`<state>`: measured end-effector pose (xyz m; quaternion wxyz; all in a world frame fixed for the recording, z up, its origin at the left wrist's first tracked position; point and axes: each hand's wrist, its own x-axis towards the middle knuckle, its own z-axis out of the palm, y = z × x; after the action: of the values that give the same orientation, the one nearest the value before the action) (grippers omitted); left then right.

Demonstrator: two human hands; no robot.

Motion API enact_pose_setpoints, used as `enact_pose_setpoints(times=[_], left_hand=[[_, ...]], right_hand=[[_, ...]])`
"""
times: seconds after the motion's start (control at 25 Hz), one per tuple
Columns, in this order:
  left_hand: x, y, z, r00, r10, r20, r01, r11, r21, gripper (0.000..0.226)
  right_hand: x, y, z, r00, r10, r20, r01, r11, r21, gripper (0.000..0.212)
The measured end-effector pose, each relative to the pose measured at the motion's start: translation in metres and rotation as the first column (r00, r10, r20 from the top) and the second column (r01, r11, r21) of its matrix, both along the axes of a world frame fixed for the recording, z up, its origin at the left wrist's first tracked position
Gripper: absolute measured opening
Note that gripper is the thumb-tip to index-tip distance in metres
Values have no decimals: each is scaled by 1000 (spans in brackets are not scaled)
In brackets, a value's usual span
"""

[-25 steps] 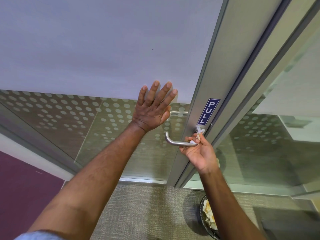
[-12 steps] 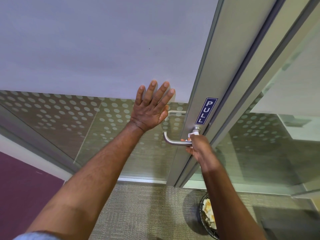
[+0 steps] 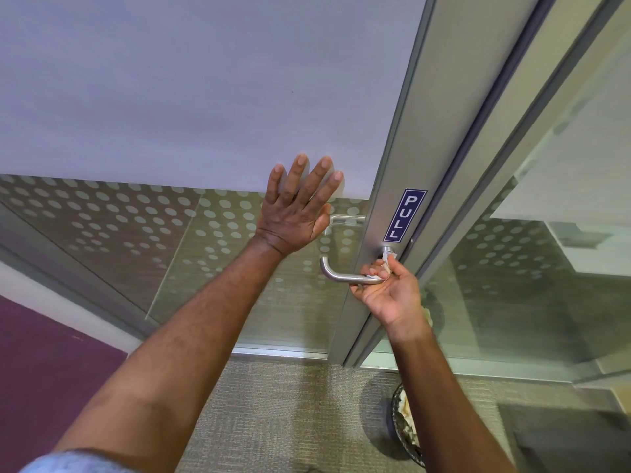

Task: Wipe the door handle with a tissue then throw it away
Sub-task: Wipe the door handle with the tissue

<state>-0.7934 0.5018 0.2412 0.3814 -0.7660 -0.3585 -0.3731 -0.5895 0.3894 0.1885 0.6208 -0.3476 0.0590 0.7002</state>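
Observation:
A brushed-metal lever door handle (image 3: 336, 273) juts left from the door's metal stile, just below a blue PULL sign (image 3: 404, 215). My right hand (image 3: 389, 295), palm up, is wrapped under the handle's right end and pinches a small white tissue (image 3: 386, 266) against it near the pivot. Most of the tissue is hidden by my fingers. My left hand (image 3: 297, 209) lies flat on the glass door, fingers spread, just left of the handle and holding nothing.
A dark wire waste bin (image 3: 404, 428) with crumpled paper inside stands on the carpet at the lower right, under my right forearm. The door frame (image 3: 478, 165) and a glass panel rise to the right. Dotted frosted glass (image 3: 136, 227) fills the left.
My right hand rolled from on top of the handle half a second ago to underneath it, palm up, with the tissue still held against the metal. The left hand stays flat on the glass.

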Motion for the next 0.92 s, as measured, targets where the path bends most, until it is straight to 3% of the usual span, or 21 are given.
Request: enact_pose_setpoints(times=[0.12,0.2,0.32,0.48,0.64,0.76,0.84,0.92], left_hand=[[0,0,1,1000,0,0,0,1000,-3,69],[0,1,-1,1000,1,3,-1,1000,4,69],[0,1,0,1000,-5,5,5,1000,0,68],[1,2,-1,1000,-1,1,1,1000,4,69],[0,2,-2,1000,-13,9,13,1000,1,71],[0,1,-2,1000,-7,6,7,1000,-4,69],[0,1,-2,1000,-2,3,2,1000,-1,69],[0,2,-2,1000,1,3,-1,1000,1,70]], right_hand=[[-8,11,11,971,-12,238,55,983,-175,30],[-19,15,15,881,-34,471,160,960,-230,28],[-42,12,10,630,-31,776,291,936,-198,17],[-57,-4,-10,240,-22,970,219,975,-32,40],[-56,-25,-32,-185,-33,982,33,999,39,54],[-34,-38,-53,-540,-148,829,-139,987,86,51],[-17,-43,-62,-670,-241,702,-257,963,85,49],[-10,-44,-64,-746,-305,592,-349,936,42,57]])
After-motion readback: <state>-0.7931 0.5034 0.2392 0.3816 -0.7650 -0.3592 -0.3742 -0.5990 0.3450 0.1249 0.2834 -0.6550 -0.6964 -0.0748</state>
